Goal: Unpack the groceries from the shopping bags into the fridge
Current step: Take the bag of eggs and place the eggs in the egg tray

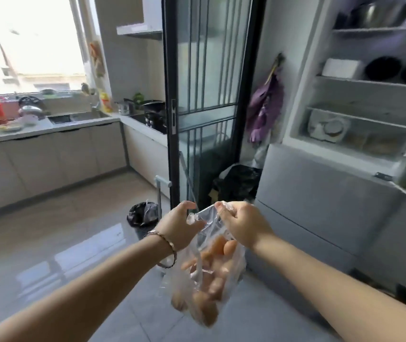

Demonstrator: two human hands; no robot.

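A clear plastic bag (212,255) with several brown eggs (224,246) inside hangs in front of me, low in the middle of the head view. My right hand (242,224) pinches the bag's top edge. My left hand (181,223) holds the other side of the bag's mouth with curled fingers. The fridge (345,149) stands open at the right, with white shelves that hold pots, bowls and a box.
A black glass-panel door (207,99) stands straight ahead. A black-lined waste bin (142,217) sits on the glossy floor to its left. A black bag (240,183) lies beside the fridge. The kitchen counter (49,129) with sink runs along the left.
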